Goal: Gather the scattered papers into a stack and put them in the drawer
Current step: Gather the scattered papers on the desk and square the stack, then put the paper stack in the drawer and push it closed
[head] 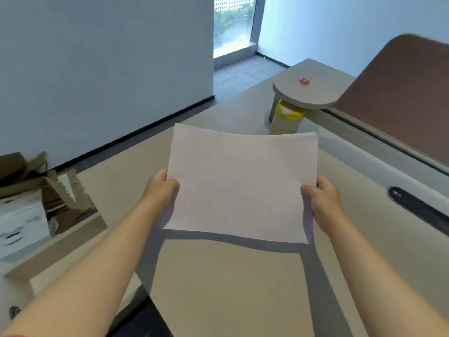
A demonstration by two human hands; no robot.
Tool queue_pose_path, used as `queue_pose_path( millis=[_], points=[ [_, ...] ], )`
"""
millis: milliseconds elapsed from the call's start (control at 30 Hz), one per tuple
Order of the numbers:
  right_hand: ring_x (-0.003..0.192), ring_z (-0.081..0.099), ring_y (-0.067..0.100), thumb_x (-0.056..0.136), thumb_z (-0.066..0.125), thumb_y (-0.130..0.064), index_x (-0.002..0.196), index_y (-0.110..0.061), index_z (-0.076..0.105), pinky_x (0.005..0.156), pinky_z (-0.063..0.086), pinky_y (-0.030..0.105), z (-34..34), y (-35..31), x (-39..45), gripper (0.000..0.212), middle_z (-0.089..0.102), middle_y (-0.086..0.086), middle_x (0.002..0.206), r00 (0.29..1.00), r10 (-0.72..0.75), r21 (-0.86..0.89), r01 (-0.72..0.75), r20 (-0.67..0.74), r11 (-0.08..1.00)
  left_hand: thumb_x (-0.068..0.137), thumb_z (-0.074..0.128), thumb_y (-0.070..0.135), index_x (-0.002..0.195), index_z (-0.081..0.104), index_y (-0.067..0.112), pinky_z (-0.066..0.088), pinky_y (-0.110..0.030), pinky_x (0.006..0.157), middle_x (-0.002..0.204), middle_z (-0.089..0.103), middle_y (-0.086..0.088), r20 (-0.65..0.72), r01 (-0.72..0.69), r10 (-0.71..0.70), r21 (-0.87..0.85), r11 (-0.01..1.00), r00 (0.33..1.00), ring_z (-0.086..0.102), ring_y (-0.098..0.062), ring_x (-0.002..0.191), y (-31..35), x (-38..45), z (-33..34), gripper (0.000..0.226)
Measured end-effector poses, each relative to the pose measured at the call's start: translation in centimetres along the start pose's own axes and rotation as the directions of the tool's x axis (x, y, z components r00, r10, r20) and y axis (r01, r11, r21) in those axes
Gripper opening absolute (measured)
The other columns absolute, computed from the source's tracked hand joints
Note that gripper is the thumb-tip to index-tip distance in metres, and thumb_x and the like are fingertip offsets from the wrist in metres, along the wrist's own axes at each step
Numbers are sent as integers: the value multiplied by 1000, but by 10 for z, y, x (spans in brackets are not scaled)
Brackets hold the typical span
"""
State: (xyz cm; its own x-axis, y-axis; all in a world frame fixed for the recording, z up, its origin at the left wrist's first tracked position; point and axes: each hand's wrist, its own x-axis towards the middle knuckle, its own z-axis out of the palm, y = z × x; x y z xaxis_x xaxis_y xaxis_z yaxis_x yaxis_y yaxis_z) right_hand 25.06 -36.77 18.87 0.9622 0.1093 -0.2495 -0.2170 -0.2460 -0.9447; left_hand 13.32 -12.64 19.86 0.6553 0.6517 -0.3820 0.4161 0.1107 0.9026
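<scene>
A stack of white papers (240,183) hangs above the beige desk (218,276), held level by both hands. My left hand (161,188) pinches the stack's left edge, thumb on top. My right hand (322,200) grips the right edge the same way. The sheets look squared up, with edges slightly fanned at the far right corner. The stack throws a shadow on the desk below it. An open drawer (60,242) juts out at the left below the desk edge, with torn cardboard and printed sheets inside.
A yellow-and-white can (286,119) stands under a small round grey shelf (306,93) with small red objects (304,80) on top. A brown partition (401,93) borders the desk at right. A black cable slot (418,207) lies near my right hand.
</scene>
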Motion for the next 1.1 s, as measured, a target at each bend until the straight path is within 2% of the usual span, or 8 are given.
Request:
queue_pose_path(
  millis=[133,300,567,700,767,867,1000,1100],
  points=[
    [73,58,21,83,46,10,98,-7,59,72,47,32,46,-2,-15,26,62,7,89,981,-28,-5,30,192,1000,93,37,-1,111,45,15,34,-13,46,84,50,5,-194,-34,42,41,999,980,43,-6,66,-25,-33,-50,25],
    [70,57,21,85,49,6,76,-13,58,73,48,31,108,-8,-39,23,63,11,86,936,-3,-42,19,352,999,90,43,-2,116,50,6,39,-26,67,102,51,-5,-379,18,-16,1,1000,925,51,-17,79,-60,-58,-128,27],
    [68,53,16,92,43,-11,104,-6,52,63,46,26,186,1,-64,15,51,1,78,870,112,-187,-23,481,982,87,41,-12,114,50,9,47,-34,74,91,58,-9,-543,49,-288,-411,910,789,55,-24,80,-128,-86,-225,35],
    [70,49,15,90,46,-11,116,7,54,77,40,34,218,15,-71,33,49,2,76,874,101,-297,51,475,953,87,43,-10,121,49,5,45,-44,84,95,57,-11,-609,71,-393,-483,873,689,54,-27,80,-163,-101,-264,38],
    [91,56,22,91,46,-13,120,2,53,87,40,36,229,18,-77,34,56,6,94,883,86,-345,89,461,934,87,44,-11,121,50,4,44,-43,85,99,56,-11,-629,66,-421,-508,859,654,53,-23,77,-176,-106,-280,38],
    [123,47,29,91,47,-17,127,-2,50,100,37,37,247,25,-84,39,55,14,129,875,50,-443,194,481,875,86,44,-11,117,51,6,42,-41,88,107,53,-11,-658,63,-445,-519,853,608,52,-19,74,-195,-108,-298,36],
    [128,44,30,92,46,-19,132,-4,45,103,35,38,270,42,-94,43,49,15,139,826,16,-542,354,563,762,87,43,-9,107,51,10,43,-38,82,104,53,-9,-682,95,-475,-516,851,556,52,-24,81,-216,-107,-312,29],
    [135,31,32,91,47,-24,133,-9,43,108,28,42,283,51,-101,45,38,13,146,771,-33,-644,554,636,528,87,40,-9,99,48,11,41,-27,63,80,52,-4,-713,133,-471,-477,869,520,46,-15,65,-228,-106,-317,25]
  ],
)
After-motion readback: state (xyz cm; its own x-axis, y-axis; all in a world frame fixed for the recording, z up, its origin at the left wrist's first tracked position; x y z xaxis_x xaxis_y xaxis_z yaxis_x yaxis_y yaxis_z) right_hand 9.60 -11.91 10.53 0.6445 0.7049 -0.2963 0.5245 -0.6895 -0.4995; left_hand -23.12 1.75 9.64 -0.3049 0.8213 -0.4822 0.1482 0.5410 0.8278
